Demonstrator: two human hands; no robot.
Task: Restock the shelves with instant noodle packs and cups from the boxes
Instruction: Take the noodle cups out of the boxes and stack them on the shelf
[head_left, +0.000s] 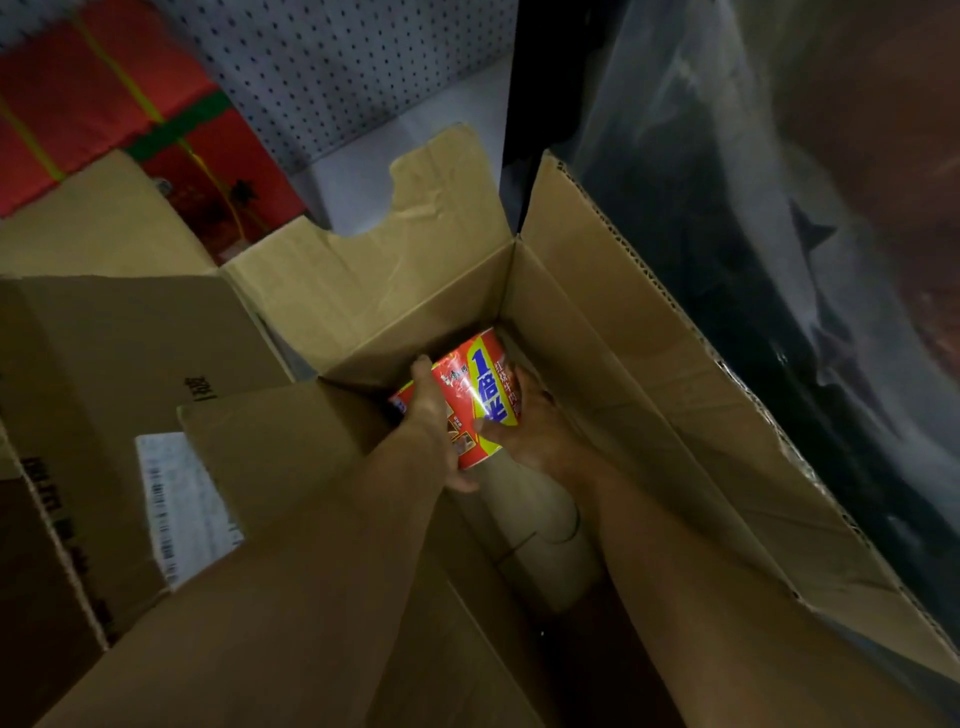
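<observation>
A red and yellow instant noodle cup (470, 397) lies on its side deep inside an open brown cardboard box (613, 358). My left hand (434, 426) grips the cup from the left, with fingers curled over its side. My right hand (535, 426) cups it from the right and below, the thumb on its yellow label. A pale cup bottom (540, 525) shows lower in the box between my forearms.
Other brown boxes (119, 332) stand at the left, one with a white barcode label (182, 509). A red box with yellow straps (104, 98) lies at the upper left. Grey pegboard (353, 67) backs the shelf. Dark plastic wrap (779, 234) fills the right.
</observation>
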